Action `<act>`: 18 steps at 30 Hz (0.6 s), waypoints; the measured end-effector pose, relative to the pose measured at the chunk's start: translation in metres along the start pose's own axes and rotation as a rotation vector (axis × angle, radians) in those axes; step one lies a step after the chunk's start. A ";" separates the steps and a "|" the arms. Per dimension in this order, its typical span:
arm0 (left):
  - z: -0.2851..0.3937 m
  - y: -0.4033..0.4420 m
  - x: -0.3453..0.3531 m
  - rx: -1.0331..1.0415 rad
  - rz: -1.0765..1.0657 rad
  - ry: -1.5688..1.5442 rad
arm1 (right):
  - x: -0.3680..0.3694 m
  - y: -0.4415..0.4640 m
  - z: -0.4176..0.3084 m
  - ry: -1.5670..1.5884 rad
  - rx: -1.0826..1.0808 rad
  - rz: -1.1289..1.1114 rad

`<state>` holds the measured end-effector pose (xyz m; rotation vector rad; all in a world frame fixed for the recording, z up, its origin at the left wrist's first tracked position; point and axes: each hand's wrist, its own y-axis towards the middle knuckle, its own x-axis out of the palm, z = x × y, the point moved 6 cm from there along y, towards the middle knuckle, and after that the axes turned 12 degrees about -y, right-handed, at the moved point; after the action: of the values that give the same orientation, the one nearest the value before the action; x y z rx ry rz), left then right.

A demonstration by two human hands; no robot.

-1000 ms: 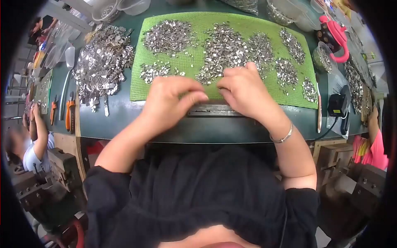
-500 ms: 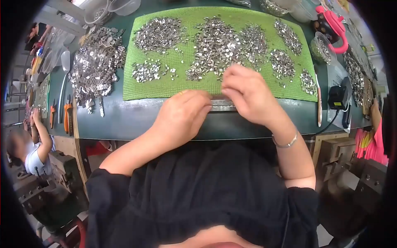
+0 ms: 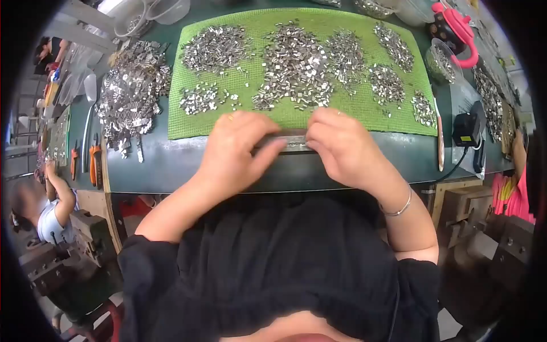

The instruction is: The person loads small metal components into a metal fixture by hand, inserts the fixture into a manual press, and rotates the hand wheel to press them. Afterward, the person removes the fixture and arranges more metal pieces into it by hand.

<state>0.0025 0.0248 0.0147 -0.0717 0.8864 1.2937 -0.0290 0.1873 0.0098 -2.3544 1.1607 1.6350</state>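
Since the frame half a second earlier, the left hand [image 3: 233, 148] shows its thumb and fingers spread wider, and the right hand [image 3: 345, 145] sits lower, down from over the mat to the slim metal bar [image 3: 296, 145]. Left to right: heap of metal links [image 3: 130, 91] on the table [image 3: 171, 176]; orange-handled pliers [image 3: 96, 165] lying just below it, handles toward the person; then the left hand, at the left of the bar's visible stretch, a dark gap showing between thumb and fingers. Whether these press on the bar or hold a small part, cannot tell. Bar next, between the two hands, in front of the near edge of the green mat [image 3: 188, 126]; small bright details show along it, too fine to identify. Its long axis runs left-right, roughly parallel to that edge and across the person's front. Both ends are covered by the hands, so which end leads cannot be told. Right hand follows, fingertips and thumb drawn together at the bar's right; any piece pinched there is hidden. Beyond the bar, loose metal pieces [image 3: 296, 62] lie heaped on the mat. Judgement on handling: best to steady the bar flat with the left fingers, keep it parallel to the mat edge, and work with light right fingertips, wrists low, avoiding any sideways knock.
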 end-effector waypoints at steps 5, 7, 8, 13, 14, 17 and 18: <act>-0.043 0.014 -0.035 -0.052 0.108 0.316 | 0.006 -0.013 -0.018 -0.323 -0.136 0.076; -0.058 0.022 -0.040 -0.046 0.077 0.346 | 0.011 -0.021 -0.023 -0.402 -0.192 0.149; -0.064 0.027 -0.039 -0.036 0.047 0.375 | 0.011 -0.023 -0.023 -0.395 -0.185 0.201; -0.062 0.037 -0.032 0.023 -0.038 0.464 | 0.000 0.001 -0.008 -0.230 -0.042 0.157; -0.056 0.036 -0.034 0.036 -0.013 0.469 | 0.002 0.012 -0.006 -0.232 -0.041 0.159; -0.035 0.023 -0.039 0.049 0.005 0.472 | 0.008 0.049 0.007 -0.259 0.007 0.194; -0.029 0.016 -0.041 0.049 0.002 0.471 | 0.017 0.061 0.013 -0.289 0.011 0.179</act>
<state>-0.0268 -0.0171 0.0262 -0.3484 1.3175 1.2768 -0.0732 0.1398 0.0117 -1.9683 1.3436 1.9374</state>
